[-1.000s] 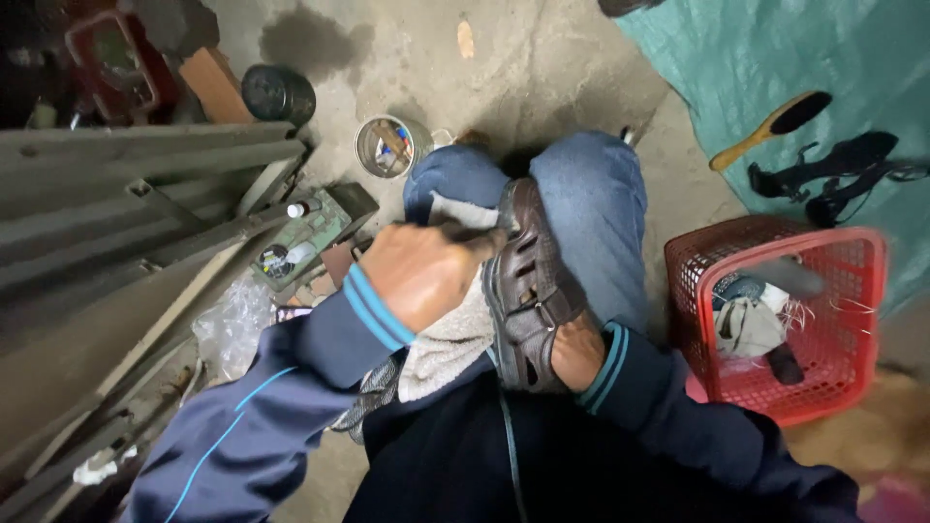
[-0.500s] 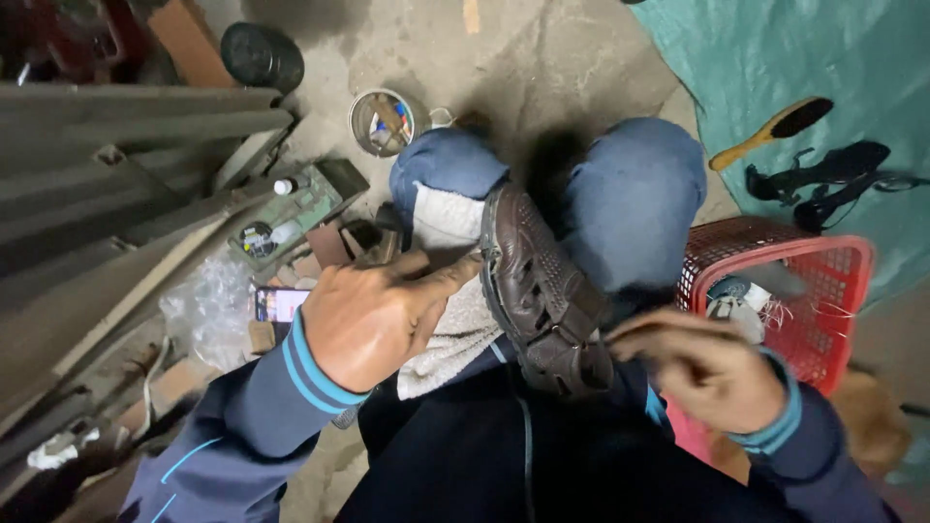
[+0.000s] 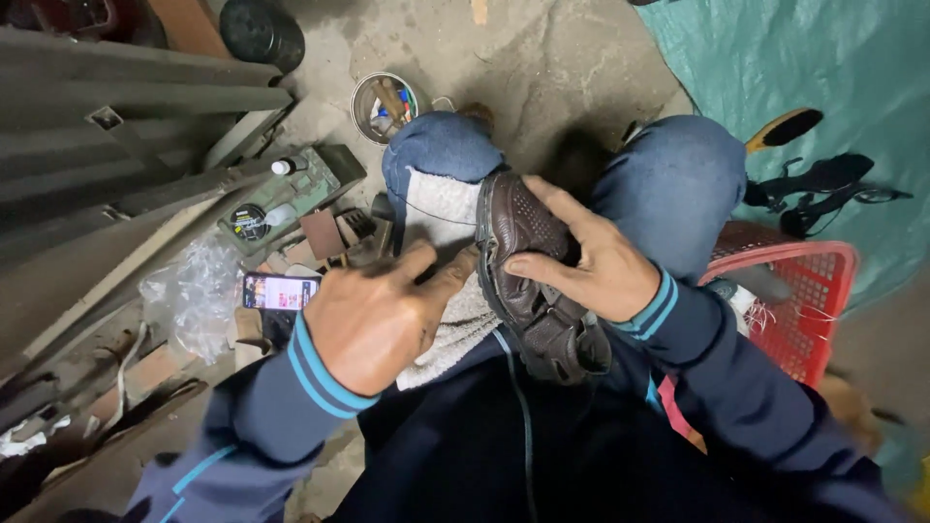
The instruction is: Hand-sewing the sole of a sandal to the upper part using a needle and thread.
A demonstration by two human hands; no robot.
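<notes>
Both hands are working: my right hand is gripping the brown shoe on my lap, while my left hand, fingers loosely spread, is pressing the white cloth beside it. Wiping step appears underway; steady hold needed.

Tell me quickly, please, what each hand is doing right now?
Left hand: fingers partly curled, resting on the white cloth, beside the shoe.
Right hand: closed on the brown shoe, steadying it.

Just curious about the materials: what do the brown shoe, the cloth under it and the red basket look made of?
Shoe: probably leather, dark brown with a dull sheen and punched holes. Cloth: looks like terry towelling, off-white and nubbly. Basket: likely plastic, red moulded lattice.
</notes>
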